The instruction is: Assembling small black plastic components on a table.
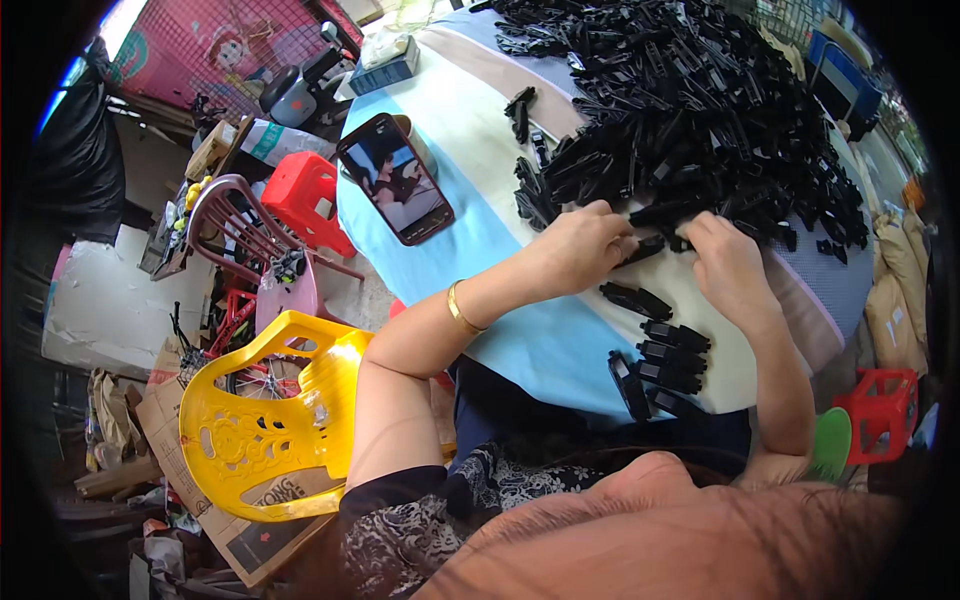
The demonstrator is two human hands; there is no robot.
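both hands [578, 245] [728, 262] curled knuckles-up, fingers pinching one black clip [652, 245]; about six clips [665, 365] lined up nearby

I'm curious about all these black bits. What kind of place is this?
Probably a small home workshop for piecework: a heap of black plastic parts on a cloth-covered table, both hands sorting, plastic chairs and cardboard boxes around.

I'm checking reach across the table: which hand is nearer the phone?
Left. The left hand is just right of the phone; the right hand lies farther right.
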